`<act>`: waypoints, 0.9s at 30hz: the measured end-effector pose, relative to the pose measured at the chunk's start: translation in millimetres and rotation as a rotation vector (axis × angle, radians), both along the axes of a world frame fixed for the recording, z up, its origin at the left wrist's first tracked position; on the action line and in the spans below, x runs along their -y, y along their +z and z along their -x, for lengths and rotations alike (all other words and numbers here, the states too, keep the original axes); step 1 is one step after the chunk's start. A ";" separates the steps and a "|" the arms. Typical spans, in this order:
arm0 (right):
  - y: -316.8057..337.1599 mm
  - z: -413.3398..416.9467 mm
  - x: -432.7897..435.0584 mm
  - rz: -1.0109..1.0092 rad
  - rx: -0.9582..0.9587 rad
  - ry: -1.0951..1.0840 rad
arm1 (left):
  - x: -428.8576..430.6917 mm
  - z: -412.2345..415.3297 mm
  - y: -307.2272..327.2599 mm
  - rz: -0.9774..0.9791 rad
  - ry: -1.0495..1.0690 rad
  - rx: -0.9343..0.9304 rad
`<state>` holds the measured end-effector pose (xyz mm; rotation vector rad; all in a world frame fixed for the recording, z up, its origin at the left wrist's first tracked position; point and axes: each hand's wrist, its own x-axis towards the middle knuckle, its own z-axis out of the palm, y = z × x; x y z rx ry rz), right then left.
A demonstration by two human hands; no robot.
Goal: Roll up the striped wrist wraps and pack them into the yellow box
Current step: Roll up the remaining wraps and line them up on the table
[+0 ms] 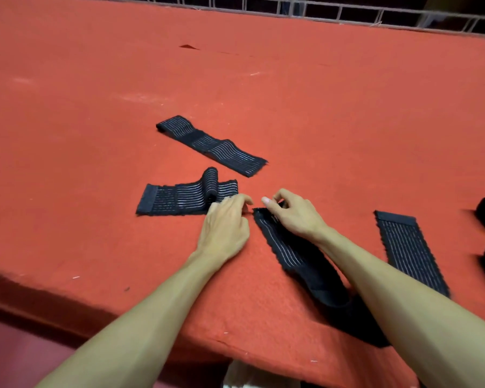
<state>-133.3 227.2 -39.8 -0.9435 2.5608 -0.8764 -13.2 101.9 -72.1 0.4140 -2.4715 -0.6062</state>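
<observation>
One right hand (293,218), palm-down, on wrap (287,249)

Looks like a packing bench in a small workshop or warehouse, not a home. A big worktable (101,292) is covered edge to edge in worn red felt (95,130) with lint and scuffs, and a white wire grid (319,11) runs along its far side with darkness behind. Several identical striped wraps (210,144) lie spread out in batch, and a plain pinkish floor (11,348) shows below the table edge.
</observation>
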 end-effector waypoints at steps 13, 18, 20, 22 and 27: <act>74.8 -23.1 -64.1 0.341 0.163 -0.025 | -42.6 -8.0 48.9 -0.659 -0.114 -0.053; 154.3 -45.5 -103.8 0.662 0.361 0.053 | -89.8 -9.9 115.3 -0.999 -0.537 0.014; 180.0 -52.6 -117.7 0.769 0.413 0.085 | -105.1 -13.4 134.5 -1.024 -0.618 0.013; 201.6 -61.7 -131.9 0.857 0.434 0.106 | -121.3 -20.3 150.8 -0.988 -0.678 0.026; 238.5 -80.9 -165.9 1.065 0.472 0.095 | -150.6 -45.0 179.9 -0.901 -0.726 0.127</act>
